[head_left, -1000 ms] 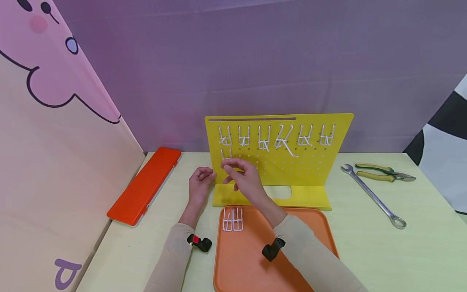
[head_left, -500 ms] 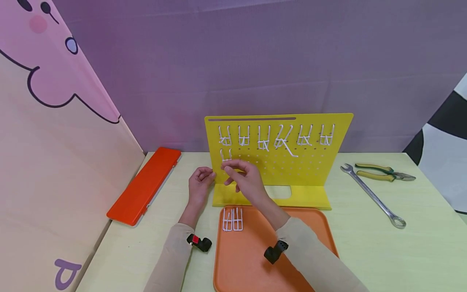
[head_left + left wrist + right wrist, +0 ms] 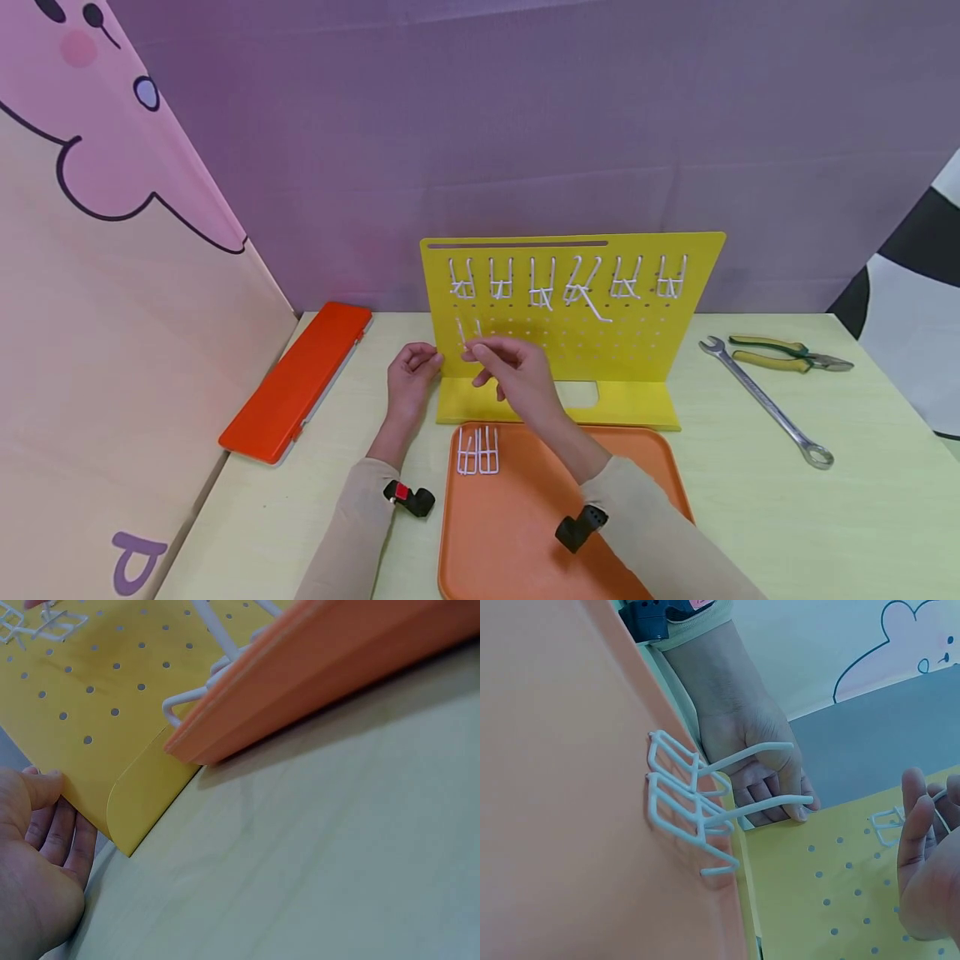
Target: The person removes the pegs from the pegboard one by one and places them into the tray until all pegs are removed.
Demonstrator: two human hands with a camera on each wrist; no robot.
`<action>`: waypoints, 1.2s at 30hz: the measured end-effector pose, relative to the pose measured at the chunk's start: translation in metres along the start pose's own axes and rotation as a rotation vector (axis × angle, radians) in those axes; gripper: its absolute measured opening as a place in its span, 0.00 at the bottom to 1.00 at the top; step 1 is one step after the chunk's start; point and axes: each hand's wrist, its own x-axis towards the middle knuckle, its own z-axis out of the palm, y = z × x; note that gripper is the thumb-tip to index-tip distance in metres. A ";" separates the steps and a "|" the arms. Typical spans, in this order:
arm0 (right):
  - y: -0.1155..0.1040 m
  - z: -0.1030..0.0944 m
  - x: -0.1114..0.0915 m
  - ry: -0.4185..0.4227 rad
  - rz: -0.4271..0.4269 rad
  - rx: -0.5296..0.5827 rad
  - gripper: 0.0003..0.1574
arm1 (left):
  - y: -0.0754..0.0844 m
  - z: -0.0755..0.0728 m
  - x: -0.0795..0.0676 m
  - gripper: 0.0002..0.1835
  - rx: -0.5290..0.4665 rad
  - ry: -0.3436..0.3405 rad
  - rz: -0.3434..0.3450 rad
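My left hand (image 3: 411, 383) grips the left edge of the yellow pegboard (image 3: 600, 354); in the left wrist view its thumb lies on the front face, fingers behind. Thumb and forefinger of my right hand (image 3: 521, 375) pinch a white wire pegboard hook (image 3: 461, 332). Its two prongs point up in front of the board's left part, below the top row, and its lower part is hidden by the fingers. Several like hooks (image 3: 542, 296) hang along that top row, one of them askew. Two more hooks (image 3: 488, 454) lie side by side on the orange tray (image 3: 525, 517).
The tray sits right in front of the board's foot. To the left lies a long red case (image 3: 300, 383). A combination wrench (image 3: 768, 404) and yellow-handled pliers (image 3: 787, 354) lie on the table at the right. A purple cloth (image 3: 555, 150) hangs behind.
My right hand has shifted slightly right and down with the hook, whose prongs now show lower against the board. The left hand has stayed at the board's edge.
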 end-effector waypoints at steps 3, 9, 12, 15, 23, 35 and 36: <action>0.001 -0.003 -0.003 0.007 -0.005 -0.010 0.16 | 0.000 0.000 0.000 0.08 -0.002 0.004 -0.006; 0.004 -0.010 -0.008 0.034 -0.002 -0.028 0.16 | 0.002 0.001 -0.001 0.08 -0.007 0.007 -0.009; 0.006 -0.014 -0.010 0.046 0.010 -0.027 0.16 | 0.002 0.001 -0.001 0.08 -0.016 0.008 -0.008; 0.007 -0.017 -0.012 0.059 0.018 -0.023 0.15 | 0.002 0.000 -0.001 0.08 -0.015 0.007 -0.010; 0.006 -0.022 -0.017 0.070 0.017 -0.034 0.18 | 0.001 -0.001 -0.001 0.08 0.000 0.001 -0.010; 0.001 -0.029 -0.027 0.023 0.032 -0.050 0.16 | 0.002 0.000 -0.001 0.07 0.016 0.007 -0.015; 0.000 -0.029 -0.028 0.019 0.037 -0.054 0.16 | 0.002 0.000 -0.001 0.07 0.019 0.008 -0.018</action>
